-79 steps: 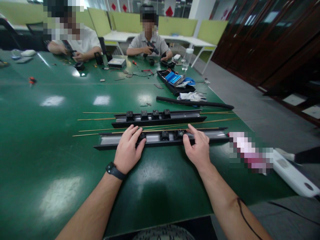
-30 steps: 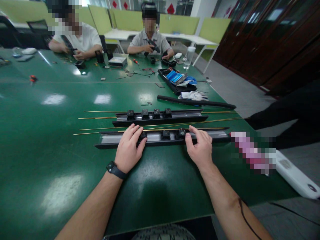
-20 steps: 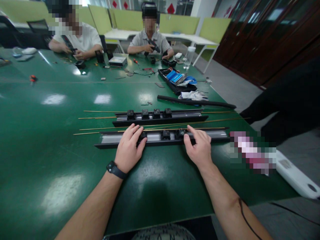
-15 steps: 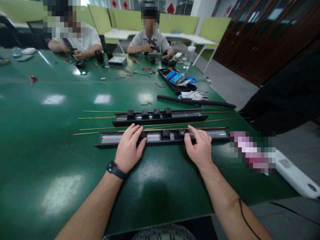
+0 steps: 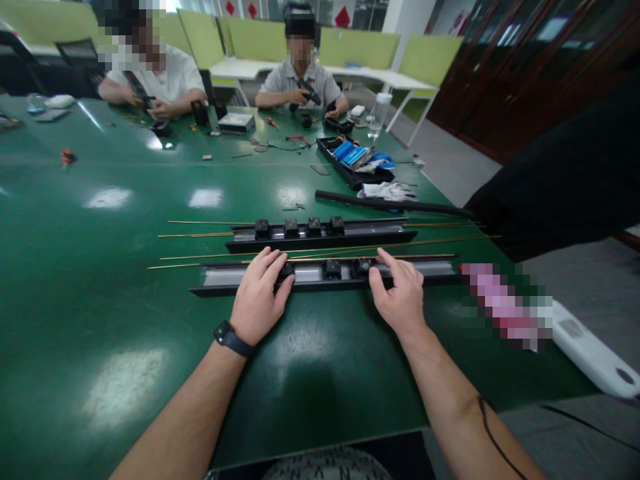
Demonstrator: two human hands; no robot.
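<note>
Nearest me lies a long black channel with a pale grey inner face, holding several black blocks. My left hand is closed across its left part, fingers over the far wall and thumb at the near side. A black block is partly hidden beside that thumb. My right hand grips across the channel farther right, its thumb and index finger close to another black block. Between the hands sits a third block. Thin brass-coloured rods run along the far wall.
Behind is a second black channel with several blocks. Farther back lie a black tube, white gloves and a black tray with blue parts. A white device is at right. Two people sit opposite.
Both hands and the near channel stay in place. The view has shifted very slightly. The dark shape at the right edge has moved a little.
</note>
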